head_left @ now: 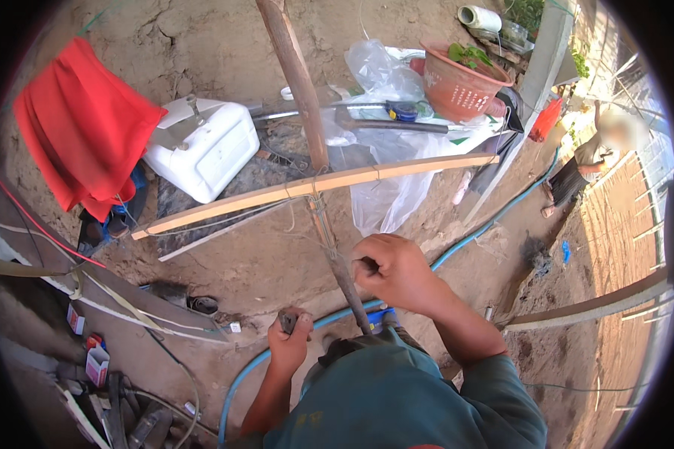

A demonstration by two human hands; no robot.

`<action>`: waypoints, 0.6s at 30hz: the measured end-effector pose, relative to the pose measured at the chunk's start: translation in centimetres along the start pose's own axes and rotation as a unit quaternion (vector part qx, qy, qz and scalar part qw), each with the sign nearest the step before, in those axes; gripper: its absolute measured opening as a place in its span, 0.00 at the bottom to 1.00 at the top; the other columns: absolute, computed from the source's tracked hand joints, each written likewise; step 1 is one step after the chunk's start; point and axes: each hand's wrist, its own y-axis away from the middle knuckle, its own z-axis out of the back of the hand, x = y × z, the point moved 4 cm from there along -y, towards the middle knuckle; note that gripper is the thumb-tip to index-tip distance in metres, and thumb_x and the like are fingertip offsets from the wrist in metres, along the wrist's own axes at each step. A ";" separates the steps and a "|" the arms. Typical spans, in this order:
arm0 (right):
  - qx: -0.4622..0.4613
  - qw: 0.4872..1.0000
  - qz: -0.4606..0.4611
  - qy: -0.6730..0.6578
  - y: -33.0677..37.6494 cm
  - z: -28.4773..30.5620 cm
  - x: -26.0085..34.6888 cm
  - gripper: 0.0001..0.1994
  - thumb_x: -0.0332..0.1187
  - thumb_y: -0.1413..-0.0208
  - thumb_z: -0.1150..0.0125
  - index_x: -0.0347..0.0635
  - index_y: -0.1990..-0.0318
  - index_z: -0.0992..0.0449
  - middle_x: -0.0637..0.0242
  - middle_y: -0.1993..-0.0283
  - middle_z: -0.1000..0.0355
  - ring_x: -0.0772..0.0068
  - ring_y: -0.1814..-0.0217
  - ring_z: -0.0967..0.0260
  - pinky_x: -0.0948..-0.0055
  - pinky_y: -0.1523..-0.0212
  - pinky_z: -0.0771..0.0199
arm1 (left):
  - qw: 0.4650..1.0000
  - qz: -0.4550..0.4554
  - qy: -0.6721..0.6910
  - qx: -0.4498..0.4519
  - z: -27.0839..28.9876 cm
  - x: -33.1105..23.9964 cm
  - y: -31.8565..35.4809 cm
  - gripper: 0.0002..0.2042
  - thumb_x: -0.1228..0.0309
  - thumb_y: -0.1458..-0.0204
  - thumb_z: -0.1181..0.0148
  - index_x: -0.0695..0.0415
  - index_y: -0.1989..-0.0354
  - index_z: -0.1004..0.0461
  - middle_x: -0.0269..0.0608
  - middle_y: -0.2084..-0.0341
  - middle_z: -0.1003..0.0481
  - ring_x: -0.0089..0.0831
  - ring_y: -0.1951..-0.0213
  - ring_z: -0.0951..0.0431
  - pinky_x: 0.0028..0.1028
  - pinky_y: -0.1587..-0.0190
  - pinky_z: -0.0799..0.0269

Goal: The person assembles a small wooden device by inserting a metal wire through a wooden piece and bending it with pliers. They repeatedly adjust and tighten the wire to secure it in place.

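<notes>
My left hand (pixel 290 338) is closed around a small dark grey object (pixel 287 322), too small to name, low in front of my body. My right hand (pixel 397 273) is curled into a loose fist just right of a wooden pole (pixel 302 82); whatever it may hold is hidden. The pole slants from the top of the view down toward my legs. A long pale wooden slat (pixel 412 170) crosses it, and wire (pixel 326 232) is wound around the pole below the crossing. Thin wire also loops around the slat near the joint.
Behind the slat are a white plastic jerrycan (pixel 221 150), a red cloth (pixel 75 123), a tape measure (pixel 402 111), clear plastic sheeting (pixel 389 202) and a reddish plant pot (pixel 460 86). A blue hose (pixel 464 241) runs across the dirt ground. Another person (pixel 584 161) stands at the far right.
</notes>
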 end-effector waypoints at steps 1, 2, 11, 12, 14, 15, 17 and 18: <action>0.022 0.997 -0.059 -0.047 1.4 0.3 -2.2 0.04 0.21 0.49 0.35 0.38 0.67 0.24 0.59 0.72 0.27 0.61 0.71 0.27 0.66 0.67 0.26 | 0.999 -0.041 -0.005 0.009 -1.1 -0.9 -0.7 0.11 0.66 0.32 0.41 0.62 0.62 0.25 0.38 0.75 0.24 0.23 0.71 0.24 0.26 0.67 0.26; 0.043 0.986 -0.124 -0.099 3.3 0.3 -4.0 0.04 0.21 0.49 0.35 0.37 0.66 0.24 0.58 0.71 0.27 0.62 0.71 0.27 0.67 0.67 0.27 | 0.997 -0.075 -0.015 0.021 -2.1 -1.5 -1.0 0.11 0.66 0.32 0.40 0.63 0.61 0.24 0.38 0.74 0.23 0.23 0.71 0.24 0.25 0.67 0.27; 0.189 0.965 -0.146 -0.105 8.5 4.3 -9.4 0.04 0.25 0.47 0.33 0.36 0.64 0.21 0.56 0.70 0.24 0.63 0.70 0.26 0.67 0.66 0.26 | 0.934 -0.260 -0.232 0.071 -11.8 -7.8 -2.5 0.13 0.75 0.40 0.35 0.61 0.48 0.20 0.50 0.42 0.24 0.44 0.49 0.18 0.37 0.46 0.22; 0.195 0.964 -0.143 -0.110 8.6 4.8 -9.6 0.04 0.25 0.47 0.33 0.36 0.65 0.21 0.56 0.70 0.23 0.63 0.70 0.26 0.68 0.66 0.26 | 0.931 -0.255 -0.250 0.067 -12.4 -7.7 -2.7 0.12 0.75 0.40 0.35 0.61 0.48 0.20 0.50 0.43 0.23 0.45 0.49 0.18 0.37 0.46 0.22; 0.181 0.953 -0.188 -0.152 9.1 5.8 -10.4 0.04 0.26 0.48 0.34 0.36 0.67 0.22 0.54 0.70 0.24 0.53 0.69 0.25 0.62 0.66 0.26 | 0.924 -0.246 -0.286 0.059 -13.5 -7.0 -2.9 0.12 0.75 0.40 0.35 0.62 0.49 0.20 0.50 0.45 0.22 0.46 0.50 0.17 0.37 0.47 0.22; 0.176 0.947 -0.210 -0.170 9.5 6.3 -10.9 0.05 0.27 0.49 0.35 0.35 0.68 0.22 0.52 0.70 0.24 0.48 0.68 0.25 0.59 0.65 0.25 | 0.933 -0.214 -0.284 0.061 -13.7 -6.5 -3.1 0.12 0.75 0.40 0.35 0.62 0.49 0.20 0.49 0.47 0.21 0.45 0.51 0.17 0.36 0.48 0.22; 0.184 0.947 -0.205 -0.167 10.1 6.7 -11.8 0.05 0.27 0.49 0.35 0.36 0.67 0.21 0.53 0.69 0.23 0.48 0.68 0.25 0.60 0.65 0.25 | 0.946 -0.149 -0.279 0.065 -13.9 -5.4 -3.5 0.11 0.75 0.39 0.36 0.61 0.49 0.20 0.48 0.52 0.20 0.41 0.54 0.18 0.35 0.51 0.22; 0.189 0.947 -0.202 -0.163 10.3 6.9 -12.1 0.05 0.27 0.49 0.35 0.36 0.67 0.21 0.54 0.69 0.23 0.49 0.68 0.25 0.60 0.65 0.25 | 0.961 -0.111 -0.244 0.063 -13.9 -4.3 -3.7 0.10 0.74 0.38 0.36 0.62 0.50 0.20 0.45 0.56 0.20 0.37 0.57 0.19 0.33 0.54 0.23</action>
